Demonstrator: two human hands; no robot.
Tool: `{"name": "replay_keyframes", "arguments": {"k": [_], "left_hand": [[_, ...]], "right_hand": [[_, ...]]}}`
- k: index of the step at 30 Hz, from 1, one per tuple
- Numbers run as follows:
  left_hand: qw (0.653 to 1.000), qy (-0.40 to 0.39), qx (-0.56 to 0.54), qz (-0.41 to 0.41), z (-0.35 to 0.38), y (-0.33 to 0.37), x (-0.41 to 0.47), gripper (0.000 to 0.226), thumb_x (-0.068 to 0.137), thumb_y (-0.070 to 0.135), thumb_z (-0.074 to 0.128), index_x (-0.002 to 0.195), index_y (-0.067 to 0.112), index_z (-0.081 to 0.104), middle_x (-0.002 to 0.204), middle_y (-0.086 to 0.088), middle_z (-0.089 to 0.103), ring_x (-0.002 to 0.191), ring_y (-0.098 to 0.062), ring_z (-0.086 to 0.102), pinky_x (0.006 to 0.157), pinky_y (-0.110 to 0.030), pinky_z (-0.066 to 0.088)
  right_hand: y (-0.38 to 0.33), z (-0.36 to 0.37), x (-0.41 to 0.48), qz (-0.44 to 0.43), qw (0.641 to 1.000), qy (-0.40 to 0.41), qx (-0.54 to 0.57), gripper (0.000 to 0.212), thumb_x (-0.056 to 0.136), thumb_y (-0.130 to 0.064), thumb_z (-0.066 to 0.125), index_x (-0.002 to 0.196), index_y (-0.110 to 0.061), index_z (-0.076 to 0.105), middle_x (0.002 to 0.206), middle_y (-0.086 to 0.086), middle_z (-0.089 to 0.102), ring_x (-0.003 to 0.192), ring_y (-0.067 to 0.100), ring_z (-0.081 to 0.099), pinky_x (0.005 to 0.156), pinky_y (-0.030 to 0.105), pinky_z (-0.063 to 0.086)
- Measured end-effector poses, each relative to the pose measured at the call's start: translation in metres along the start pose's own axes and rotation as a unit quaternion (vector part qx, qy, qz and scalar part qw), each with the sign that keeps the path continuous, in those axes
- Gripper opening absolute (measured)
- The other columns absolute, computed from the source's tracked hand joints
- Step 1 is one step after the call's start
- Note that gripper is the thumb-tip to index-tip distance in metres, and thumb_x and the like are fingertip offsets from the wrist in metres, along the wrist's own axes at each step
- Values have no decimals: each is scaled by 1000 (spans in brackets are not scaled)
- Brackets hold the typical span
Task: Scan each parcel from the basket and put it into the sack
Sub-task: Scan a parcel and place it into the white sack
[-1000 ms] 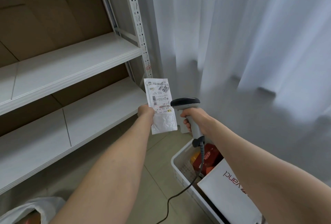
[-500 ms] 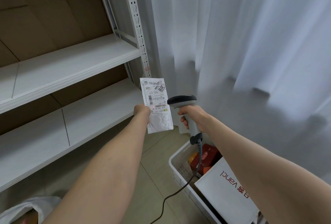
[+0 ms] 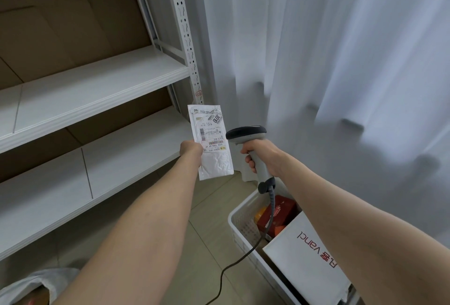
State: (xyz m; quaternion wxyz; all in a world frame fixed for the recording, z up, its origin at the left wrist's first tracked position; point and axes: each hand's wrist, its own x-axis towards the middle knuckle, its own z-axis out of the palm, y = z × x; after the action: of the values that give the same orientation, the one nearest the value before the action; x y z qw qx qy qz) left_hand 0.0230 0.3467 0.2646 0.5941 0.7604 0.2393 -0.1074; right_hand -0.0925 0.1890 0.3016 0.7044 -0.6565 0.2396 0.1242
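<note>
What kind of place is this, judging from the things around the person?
Probably a parcel sorting or storage room. There is bare metal shelving, a white basket with boxes on the floor, and a corded scanner held beside a labelled parcel.

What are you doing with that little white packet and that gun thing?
A person is scanning parcels. The left hand holds up a small white parcel, label showing, and the right hand grips a corded scanner right beside it. Other parcels lie in the white basket below; the sack is on the floor at lower left.
</note>
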Motion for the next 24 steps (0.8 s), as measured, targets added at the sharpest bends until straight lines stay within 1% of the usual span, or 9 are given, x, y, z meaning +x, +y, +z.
{"name": "replay_keyframes", "arguments": {"k": [2,4,7,9,12,16,19,22,24], "left_hand": [[1000,-1,-4,-4,0,1,0,36,93,-5,31,105,-2,65,105,-13,65,77,-26,60,63,-28,48],[1000,2,0,-3,-1,1,-2,35,94,-5,29,103,-1,63,102,-12,63,69,-22,57,61,-27,44],[1000,9,4,-1,-3,3,-3,32,94,-4,31,95,3,62,107,-14,65,77,-25,59,62,-27,45],[1000,10,-6,-5,-3,3,-3,34,94,-4,31,100,1,64,109,-15,66,81,-26,58,61,-27,45],[1000,7,6,0,-4,3,-4,35,94,-4,32,107,-2,64,111,-15,66,81,-26,60,65,-27,45],[1000,9,11,6,-6,3,-8,35,93,-6,33,108,-2,64,110,-15,64,64,-20,53,51,-24,40],[1000,9,2,7,-7,1,-11,36,94,-5,30,107,-3,64,110,-15,65,72,-23,57,51,-24,41],[1000,9,6,7,-8,0,-14,35,95,-5,31,108,-3,63,108,-15,65,71,-22,56,47,-22,37],[1000,7,6,2,-9,-1,-16,34,95,-5,31,106,-3,64,103,-14,64,68,-21,56,50,-23,40]], "right_hand": [[0,0,-1,-2,1000,1,1,8,84,-6,56,92,-6,55,62,6,51,48,14,44,47,23,41],[0,-1,-1,-3,1000,7,-2,7,85,-6,56,92,-7,55,62,6,51,48,14,45,47,23,42],[-1,-1,-2,-2,1000,7,-4,7,85,-7,57,91,-7,55,61,6,51,49,13,45,48,23,42],[-1,-1,-3,-1,1000,3,1,8,85,-7,57,93,-7,55,62,6,52,48,13,45,47,23,43],[0,1,-4,1,1000,1,21,9,86,-6,57,95,-6,55,63,7,52,48,13,46,46,21,43],[2,2,-4,2,1000,2,24,7,86,-6,57,93,-6,56,63,7,52,48,14,45,46,22,42],[4,3,-2,4,1000,8,9,7,85,-7,58,92,-7,57,63,6,53,48,13,46,48,23,43],[6,4,-1,3,1000,8,-8,7,84,-8,58,91,-8,59,62,5,54,50,13,46,51,25,43],[9,6,-1,2,1000,0,-2,5,85,-8,58,90,-8,59,62,6,54,50,14,46,52,26,42]]}}
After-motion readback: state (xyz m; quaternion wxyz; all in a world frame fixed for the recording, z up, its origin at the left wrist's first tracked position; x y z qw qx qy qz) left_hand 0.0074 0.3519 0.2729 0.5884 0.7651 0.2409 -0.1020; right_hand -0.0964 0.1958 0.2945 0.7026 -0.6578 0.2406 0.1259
